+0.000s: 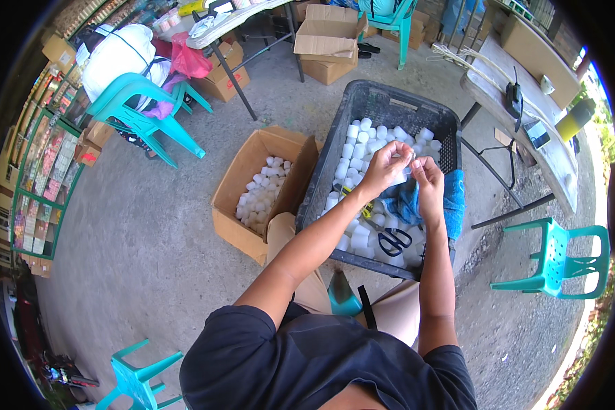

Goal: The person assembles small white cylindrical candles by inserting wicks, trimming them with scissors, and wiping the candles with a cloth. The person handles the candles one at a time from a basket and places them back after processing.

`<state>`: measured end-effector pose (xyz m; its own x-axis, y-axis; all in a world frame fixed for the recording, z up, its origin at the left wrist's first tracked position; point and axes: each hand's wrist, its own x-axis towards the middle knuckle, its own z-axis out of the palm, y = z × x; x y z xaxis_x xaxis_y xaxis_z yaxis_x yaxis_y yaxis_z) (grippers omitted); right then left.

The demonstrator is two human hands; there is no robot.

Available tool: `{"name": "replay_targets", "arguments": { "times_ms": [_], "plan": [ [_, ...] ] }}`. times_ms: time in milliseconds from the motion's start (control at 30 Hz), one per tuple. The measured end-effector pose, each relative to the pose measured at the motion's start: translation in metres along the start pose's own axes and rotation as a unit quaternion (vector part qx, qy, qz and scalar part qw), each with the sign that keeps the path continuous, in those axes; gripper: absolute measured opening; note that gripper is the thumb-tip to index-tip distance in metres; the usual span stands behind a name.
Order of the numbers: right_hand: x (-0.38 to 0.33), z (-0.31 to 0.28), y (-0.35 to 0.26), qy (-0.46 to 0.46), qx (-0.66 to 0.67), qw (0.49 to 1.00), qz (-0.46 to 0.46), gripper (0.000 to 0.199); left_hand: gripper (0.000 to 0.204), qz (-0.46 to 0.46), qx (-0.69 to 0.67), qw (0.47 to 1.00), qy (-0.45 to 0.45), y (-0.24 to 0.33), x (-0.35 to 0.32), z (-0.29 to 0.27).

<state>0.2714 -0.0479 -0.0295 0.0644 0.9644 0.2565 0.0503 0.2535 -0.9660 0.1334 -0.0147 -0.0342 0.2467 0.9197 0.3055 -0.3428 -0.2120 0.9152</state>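
My left hand (384, 167) and my right hand (428, 183) meet above a black plastic crate (374, 87). Both are closed in a pinch at the fingertips, around something small and pale that I cannot make out. Below them the crate holds many small white cylindrical pieces (354, 152). A blue towel (454, 198) hangs over the crate's right side, partly under my right hand. Black-handled scissors (394, 241) lie on the white pieces near the crate's front. A yellow-and-black tool (367, 209), partly hidden by my left forearm, lies beside the towel.
Left of the crate stands an open cardboard box (234, 217) with more white pieces. A table (488, 85) at the right bears a phone (537, 134) and a dark handheld device (513, 99). Green chairs (557, 263) stand around, and a person in white (119, 58) sits at the far left.
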Motion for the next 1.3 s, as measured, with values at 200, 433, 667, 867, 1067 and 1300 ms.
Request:
{"name": "replay_targets", "arguments": {
  "times_ms": [200,433,667,867,1067,1300],
  "plan": [
    [-0.002,0.005,0.003,-0.017,-0.001,0.999,-0.038,0.019,0.010,-0.013,-0.081,0.996,-0.020,-0.008,-0.001,-0.002],
    [-0.006,0.016,-0.003,-0.011,-0.045,0.998,-0.033,0.018,0.020,-0.098,-0.216,0.965,0.112,-0.009,0.000,-0.007],
    [-0.005,0.027,-0.001,0.032,-0.160,0.986,-0.015,0.017,0.057,0.007,-0.189,0.979,0.081,-0.010,-0.001,-0.001],
    [-0.013,0.012,-0.023,-0.036,-0.126,0.991,-0.022,0.012,0.040,-0.070,-0.317,0.945,0.030,0.019,-0.007,-0.015],
    [-0.037,-0.031,0.017,-0.123,-0.354,0.925,-0.054,0.016,0.044,-0.090,-0.268,0.957,-0.062,0.080,-0.048,-0.035],
    [-0.080,0.016,0.036,-0.392,-0.639,0.659,0.063,0.059,0.043,0.044,0.210,0.976,-0.027,0.103,-0.110,-0.059]
  ]
}}
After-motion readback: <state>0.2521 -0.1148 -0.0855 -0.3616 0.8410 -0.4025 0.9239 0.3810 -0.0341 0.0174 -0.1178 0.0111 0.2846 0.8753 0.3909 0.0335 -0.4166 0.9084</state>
